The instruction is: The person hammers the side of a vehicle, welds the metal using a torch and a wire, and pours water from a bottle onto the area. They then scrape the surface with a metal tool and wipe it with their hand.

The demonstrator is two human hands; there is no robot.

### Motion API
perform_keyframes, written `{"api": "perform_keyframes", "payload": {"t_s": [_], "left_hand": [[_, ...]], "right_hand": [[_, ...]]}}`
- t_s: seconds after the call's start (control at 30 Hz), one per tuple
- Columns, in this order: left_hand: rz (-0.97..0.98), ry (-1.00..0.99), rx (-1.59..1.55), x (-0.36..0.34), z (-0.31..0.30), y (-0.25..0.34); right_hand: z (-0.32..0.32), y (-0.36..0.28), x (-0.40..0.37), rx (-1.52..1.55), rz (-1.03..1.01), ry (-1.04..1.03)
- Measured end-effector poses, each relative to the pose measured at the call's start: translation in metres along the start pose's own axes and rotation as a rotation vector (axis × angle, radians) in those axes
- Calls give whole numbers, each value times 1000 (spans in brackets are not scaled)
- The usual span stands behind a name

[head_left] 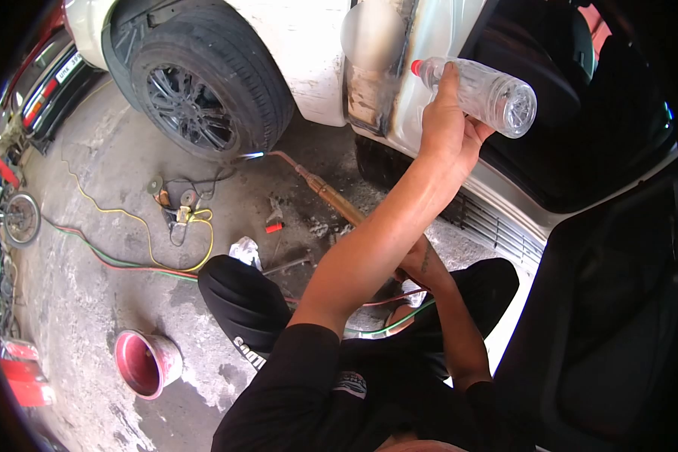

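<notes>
My left hand (453, 113) is raised across my body and wrapped round a clear plastic bottle (478, 92). The bottle lies nearly on its side, its red cap pointing left at the car's bare, scorched body panel (373, 94). Beneath my left forearm, my right hand (416, 260) is closed on a brass gas torch (330, 197); the forearm hides part of the grip and fingers. A bright blue-white flame (252, 156) burns at the torch's bent tip, close to the bottom of the car's tire (260, 90).
Red and green hoses (120, 264) and a yellow cord (132, 216) run across the concrete floor. A corded power tool (182, 215) lies ahead to the left. A pink bucket (166, 360) stands left of my knee. An open car door (618, 316) is at my right.
</notes>
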State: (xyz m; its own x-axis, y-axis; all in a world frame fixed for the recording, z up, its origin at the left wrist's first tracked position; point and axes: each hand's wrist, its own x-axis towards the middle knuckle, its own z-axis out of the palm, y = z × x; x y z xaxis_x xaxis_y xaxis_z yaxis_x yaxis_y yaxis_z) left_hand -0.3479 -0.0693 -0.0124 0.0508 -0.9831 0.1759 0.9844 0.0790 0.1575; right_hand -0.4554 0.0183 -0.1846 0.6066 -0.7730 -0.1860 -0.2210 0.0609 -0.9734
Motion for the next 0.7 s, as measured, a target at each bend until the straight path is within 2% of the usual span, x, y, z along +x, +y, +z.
{"api": "perform_keyframes", "payload": {"t_s": [0.33, 0.7], "left_hand": [[20, -91, 33, 9, 19, 6], [152, -211, 49, 30, 61, 6]], "right_hand": [[-4, -4, -2, -49, 62, -20], [-1, -27, -12, -15, 86, -8]]}}
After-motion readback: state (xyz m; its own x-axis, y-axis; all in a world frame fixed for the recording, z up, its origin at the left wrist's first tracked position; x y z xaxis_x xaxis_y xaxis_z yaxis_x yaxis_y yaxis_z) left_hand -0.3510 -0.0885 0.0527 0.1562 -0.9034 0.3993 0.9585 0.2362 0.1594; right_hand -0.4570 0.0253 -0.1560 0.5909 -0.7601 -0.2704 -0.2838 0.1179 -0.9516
